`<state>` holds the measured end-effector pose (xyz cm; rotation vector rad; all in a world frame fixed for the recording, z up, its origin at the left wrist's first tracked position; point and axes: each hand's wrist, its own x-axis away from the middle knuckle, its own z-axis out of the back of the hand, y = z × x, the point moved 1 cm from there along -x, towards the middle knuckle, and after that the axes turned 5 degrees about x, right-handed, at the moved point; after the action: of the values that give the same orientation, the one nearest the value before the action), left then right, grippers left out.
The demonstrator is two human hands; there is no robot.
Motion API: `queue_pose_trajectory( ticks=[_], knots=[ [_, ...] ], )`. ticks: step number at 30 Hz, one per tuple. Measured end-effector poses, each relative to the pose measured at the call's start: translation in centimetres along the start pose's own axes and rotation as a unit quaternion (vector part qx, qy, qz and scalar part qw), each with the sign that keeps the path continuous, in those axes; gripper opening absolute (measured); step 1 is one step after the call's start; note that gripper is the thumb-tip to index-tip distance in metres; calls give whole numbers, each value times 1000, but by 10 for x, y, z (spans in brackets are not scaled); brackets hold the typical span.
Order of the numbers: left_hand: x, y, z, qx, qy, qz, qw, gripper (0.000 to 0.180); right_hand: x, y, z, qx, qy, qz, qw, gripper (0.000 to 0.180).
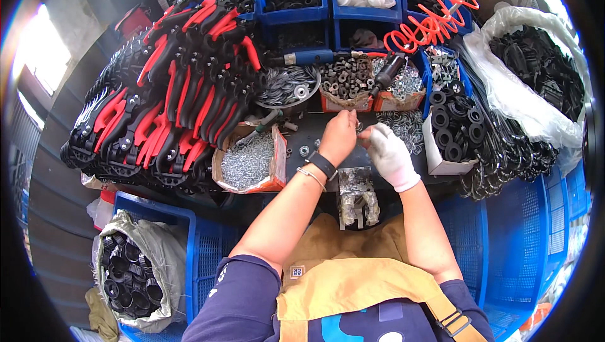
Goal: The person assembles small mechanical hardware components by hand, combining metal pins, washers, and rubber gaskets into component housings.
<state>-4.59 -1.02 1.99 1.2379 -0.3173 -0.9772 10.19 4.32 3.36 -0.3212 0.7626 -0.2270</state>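
Note:
My bare left hand, with a black band and a bracelet at the wrist, is pinched closed over the bench. Right beside it my right hand, in a white glove, has its fingers drawn together. A small metal piece shows between the fingertips of both hands; its kind is too small to tell. Just beyond the hands stand a box of dark nuts and a box of silver hardware. Below the hands, at the bench's near edge, sits a metal fixture. A few loose nuts lie left of my left wrist.
Red-and-black handles are heaped at left, beside a box of small screws. A black power driver is near a red coiled hose. Black rings fill a box at right. Blue bins line the back.

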Motion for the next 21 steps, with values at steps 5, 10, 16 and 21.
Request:
queue_pose_trajectory(
  ticks=[5, 10, 16, 21],
  knots=[
    [-14, 0, 12, -68, -122, 44, 989, 42, 3, 16, -3, -60, 54, -117, 990, 24],
    [1, 9, -1, -37, -63, -114, 991, 29, -5, 22, -3, -378, 38, -478, 792, 29],
    [13, 2, -15, 246, -107, -48, 962, 25, -2, 22, -8, -473, 36, -492, 730, 27],
    [6, -6, -17, 269, -132, 193, 934, 29, 7, 22, -11, -227, 52, -268, 935, 18]
  ],
)
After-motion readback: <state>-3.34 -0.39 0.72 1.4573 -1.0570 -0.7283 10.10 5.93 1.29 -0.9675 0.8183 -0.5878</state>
